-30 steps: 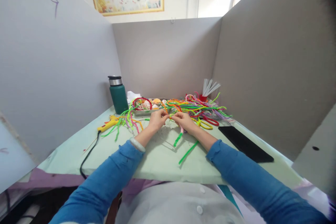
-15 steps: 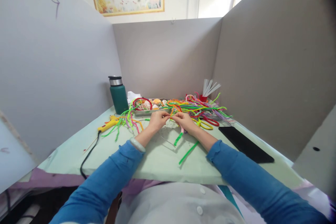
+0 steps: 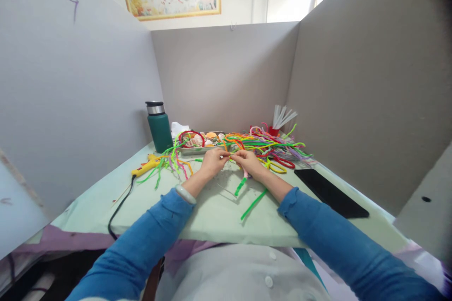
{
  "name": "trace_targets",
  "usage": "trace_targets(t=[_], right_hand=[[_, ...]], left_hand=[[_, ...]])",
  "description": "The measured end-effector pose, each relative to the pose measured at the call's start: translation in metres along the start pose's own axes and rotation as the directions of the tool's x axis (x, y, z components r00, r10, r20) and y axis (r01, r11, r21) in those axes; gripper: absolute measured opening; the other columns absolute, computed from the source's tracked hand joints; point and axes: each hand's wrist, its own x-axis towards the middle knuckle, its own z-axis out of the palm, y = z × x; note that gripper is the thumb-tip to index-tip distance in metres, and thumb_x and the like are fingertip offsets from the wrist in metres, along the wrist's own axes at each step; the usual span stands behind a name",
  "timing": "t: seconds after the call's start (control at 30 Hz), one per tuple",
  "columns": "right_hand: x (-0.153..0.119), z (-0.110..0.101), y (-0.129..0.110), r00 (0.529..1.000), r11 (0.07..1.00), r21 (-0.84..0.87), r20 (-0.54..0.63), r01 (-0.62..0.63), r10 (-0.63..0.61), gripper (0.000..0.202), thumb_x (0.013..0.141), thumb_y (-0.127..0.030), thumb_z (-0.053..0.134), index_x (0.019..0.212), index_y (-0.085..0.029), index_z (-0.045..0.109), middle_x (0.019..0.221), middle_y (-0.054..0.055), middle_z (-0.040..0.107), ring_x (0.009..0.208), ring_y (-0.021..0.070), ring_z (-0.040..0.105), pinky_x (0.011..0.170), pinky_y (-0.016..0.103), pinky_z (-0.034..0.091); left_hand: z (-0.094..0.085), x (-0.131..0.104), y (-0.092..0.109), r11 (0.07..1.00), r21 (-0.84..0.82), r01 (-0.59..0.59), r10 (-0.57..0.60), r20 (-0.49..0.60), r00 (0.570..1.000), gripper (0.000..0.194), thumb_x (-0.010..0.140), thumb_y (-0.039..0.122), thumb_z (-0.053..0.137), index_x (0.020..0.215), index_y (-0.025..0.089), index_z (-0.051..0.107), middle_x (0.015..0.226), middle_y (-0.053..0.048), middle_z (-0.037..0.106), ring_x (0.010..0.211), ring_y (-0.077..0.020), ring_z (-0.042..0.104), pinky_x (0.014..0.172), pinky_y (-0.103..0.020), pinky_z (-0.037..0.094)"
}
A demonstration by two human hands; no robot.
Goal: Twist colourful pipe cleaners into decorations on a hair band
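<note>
Over the middle of the table, my left hand (image 3: 213, 162) and my right hand (image 3: 249, 162) meet fingertip to fingertip. Both are closed in a pinch on a yellow-orange pipe cleaner (image 3: 230, 154), mostly hidden by the fingers. Just below my right hand, a green wrapped piece with a pink end (image 3: 240, 186) rests on the table. Nearer the front edge lies a straight green pipe cleaner (image 3: 253, 205). A large heap of colourful pipe cleaners (image 3: 278, 145) spreads behind my right hand. Beyond my left hand stands a metal tray (image 3: 197, 151) holding shells and a red ring.
To the left, a yellow glue gun (image 3: 145, 166) lies with its cord over the table edge, near more pipe cleaners (image 3: 173, 160). A green bottle (image 3: 160, 131) stands behind it. At right are yellow-handled scissors (image 3: 277, 167), a black flat pad (image 3: 326, 193) and a red cup (image 3: 273, 131) of glue sticks.
Both hands stay nearly in place, with only slight movement of the fingertips at the pipe cleaner. The whole view has shifted very slightly.
</note>
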Motion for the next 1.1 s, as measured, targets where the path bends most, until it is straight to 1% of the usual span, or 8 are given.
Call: trace_targets(t=[0.23,0.43,0.57,0.67,0.77,0.87,0.93,1.1], right_hand=[[-0.0011,0.0000,0.0009,0.999,0.999,-0.041,0.032,-0.015,0.016,0.029,0.073,-0.043,0.054,0.072,-0.015,0.055,0.049,-0.006,0.043,0.038,0.0051,0.034,0.036,0.018,0.026],[-0.0030,0.0006,-0.0012,0.997,1.000,-0.023,0.076,0.000,0.002,0.028,0.074,-0.042,0.053,0.078,-0.014,0.057,0.049,-0.006,0.042,0.039,0.0052,0.034,0.034,0.017,0.025],[-0.0015,0.0010,0.0018,0.998,0.999,-0.038,0.058,0.011,-0.008,0.029,0.074,-0.043,0.052,0.074,-0.014,0.057,0.049,-0.006,0.041,0.038,0.0048,0.033,0.034,0.017,0.024],[-0.0002,0.0014,0.0041,0.999,0.999,-0.050,0.042,0.021,-0.019,0.030,0.074,-0.044,0.052,0.067,-0.014,0.054,0.048,-0.006,0.041,0.039,0.0048,0.033,0.034,0.017,0.024],[-0.0006,0.0016,0.0046,0.999,0.999,-0.052,0.038,0.010,-0.008,0.031,0.074,-0.044,0.052,0.065,-0.015,0.053,0.048,-0.005,0.042,0.037,0.0046,0.033,0.034,0.017,0.024],[-0.0019,0.0014,0.0031,0.999,0.999,-0.044,0.045,-0.013,0.015,0.030,0.074,-0.045,0.052,0.070,-0.015,0.055,0.049,-0.006,0.042,0.035,0.0049,0.033,0.032,0.018,0.023],[-0.0023,0.0011,0.0015,0.999,0.999,-0.049,0.047,-0.007,0.009,0.030,0.074,-0.045,0.052,0.072,-0.015,0.056,0.049,-0.005,0.042,0.036,0.0053,0.034,0.032,0.018,0.023],[-0.0010,0.0009,-0.0004,0.999,0.996,-0.079,0.031,0.027,-0.025,0.030,0.073,-0.043,0.052,0.068,-0.014,0.056,0.047,-0.005,0.042,0.041,0.0062,0.034,0.037,0.018,0.027]], left_hand=[[0.0006,-0.0009,0.0001,1.000,0.011,-0.024,0.023,0.023,0.999,0.020,0.076,0.023,0.056,0.088,0.018,0.071,0.081,-0.004,0.066,0.069,-0.0117,0.055,0.064,-0.022,0.039],[0.0007,-0.0008,-0.0006,1.000,0.003,-0.016,0.016,0.059,0.998,0.020,0.076,0.022,0.055,0.089,0.019,0.070,0.084,-0.004,0.067,0.071,-0.0123,0.056,0.066,-0.022,0.040],[0.0016,-0.0017,0.0004,0.998,-0.050,0.031,-0.029,0.035,0.999,0.020,0.073,0.020,0.057,0.092,0.018,0.066,0.084,-0.003,0.067,0.072,-0.0124,0.057,0.066,-0.022,0.041],[0.0019,-0.0024,0.0018,0.994,-0.082,0.069,-0.068,0.014,0.998,0.021,0.071,0.019,0.059,0.092,0.016,0.062,0.079,-0.002,0.066,0.069,-0.0119,0.058,0.064,-0.021,0.041],[0.0017,-0.0023,0.0026,0.996,-0.072,0.052,-0.052,0.006,0.999,0.014,0.072,0.020,0.060,0.085,0.016,0.063,0.077,-0.002,0.066,0.066,-0.0111,0.056,0.063,-0.021,0.041],[0.0013,-0.0017,0.0025,0.999,-0.032,0.027,-0.027,0.003,1.000,0.010,0.072,0.021,0.060,0.079,0.016,0.065,0.075,-0.002,0.066,0.065,-0.0111,0.055,0.064,-0.021,0.040],[0.0011,-0.0014,0.0020,1.000,-0.008,0.019,-0.019,0.002,1.000,0.011,0.072,0.022,0.060,0.078,0.016,0.067,0.076,-0.003,0.066,0.066,-0.0115,0.055,0.065,-0.022,0.040],[0.0010,-0.0007,0.0002,1.000,0.017,0.009,-0.009,0.024,1.000,0.015,0.075,0.024,0.059,0.081,0.017,0.070,0.079,-0.005,0.065,0.068,-0.0119,0.055,0.065,-0.022,0.040]])
